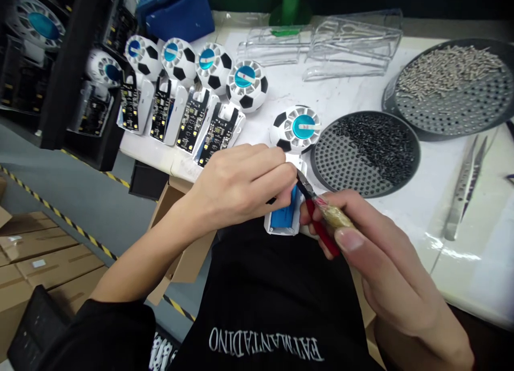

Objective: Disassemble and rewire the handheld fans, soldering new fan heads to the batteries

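My right hand (pixel 373 248) grips a pair of pliers (pixel 327 213), one handle red, the other wrapped in yellowish tape. Their jaws point up and left, to the fingertips of my left hand (pixel 249 183). The left fingers are pinched together over a white housing; what they hold is hidden, though a small dark bit shows beneath them. Under both hands lies the white housing (pixel 282 232) with a blue block (pixel 284 213) inside. At its far end is a football-patterned round head (pixel 296 129) with a blue disc.
Several similar units with black circuit boards (pixel 217 133) stand in a row to the left. Round perforated trays hold black screws (pixel 377 146) and silver screws (pixel 445 71). Tweezers (pixel 466 189) lie at right. Clear plastic holders (pixel 353 42) and a blue bin (pixel 180 17) are behind.
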The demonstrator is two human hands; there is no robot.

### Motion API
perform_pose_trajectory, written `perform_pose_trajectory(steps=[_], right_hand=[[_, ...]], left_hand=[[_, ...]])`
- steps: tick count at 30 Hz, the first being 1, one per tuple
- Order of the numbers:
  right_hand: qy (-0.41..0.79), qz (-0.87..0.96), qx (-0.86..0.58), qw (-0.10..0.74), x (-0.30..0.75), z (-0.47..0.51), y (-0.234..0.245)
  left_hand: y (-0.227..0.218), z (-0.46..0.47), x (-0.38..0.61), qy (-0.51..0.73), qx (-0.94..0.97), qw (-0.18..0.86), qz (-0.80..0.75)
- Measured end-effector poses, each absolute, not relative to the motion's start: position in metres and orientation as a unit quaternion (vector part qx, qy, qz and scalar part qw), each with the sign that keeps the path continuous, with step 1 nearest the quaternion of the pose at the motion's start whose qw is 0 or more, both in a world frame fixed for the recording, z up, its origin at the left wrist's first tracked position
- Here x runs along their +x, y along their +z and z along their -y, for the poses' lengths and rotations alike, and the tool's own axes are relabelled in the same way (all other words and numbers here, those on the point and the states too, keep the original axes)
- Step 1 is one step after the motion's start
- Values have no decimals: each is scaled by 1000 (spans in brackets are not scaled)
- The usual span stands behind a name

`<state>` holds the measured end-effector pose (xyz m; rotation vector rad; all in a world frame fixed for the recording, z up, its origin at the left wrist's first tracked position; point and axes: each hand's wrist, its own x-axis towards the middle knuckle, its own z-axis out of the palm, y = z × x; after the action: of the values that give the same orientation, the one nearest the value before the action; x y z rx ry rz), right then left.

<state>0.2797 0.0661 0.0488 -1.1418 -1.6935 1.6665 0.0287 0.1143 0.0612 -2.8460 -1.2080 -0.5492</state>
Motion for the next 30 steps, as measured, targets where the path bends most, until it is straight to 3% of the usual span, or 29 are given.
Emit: perform_pose_trajectory(steps=[9,14,22,27,30], right_hand=[[616,573,-455,293,270,-58,51],[774,413,-373,302,275,-59,41],[864,305,-263,302,277,-76,38],[848,299,-277,338,265,-70,41],[805,332,-335,360,259,-60,43]], left_hand=[[50,-103,35,-249,-874,-3,417],[48,-89,39,-341,-793,-128,489],[52,-87,33,-362,-725,-330,485],[64,-72,39,-392,-667,-281,568],[73,-56,46,-350,-670,-312,576]])
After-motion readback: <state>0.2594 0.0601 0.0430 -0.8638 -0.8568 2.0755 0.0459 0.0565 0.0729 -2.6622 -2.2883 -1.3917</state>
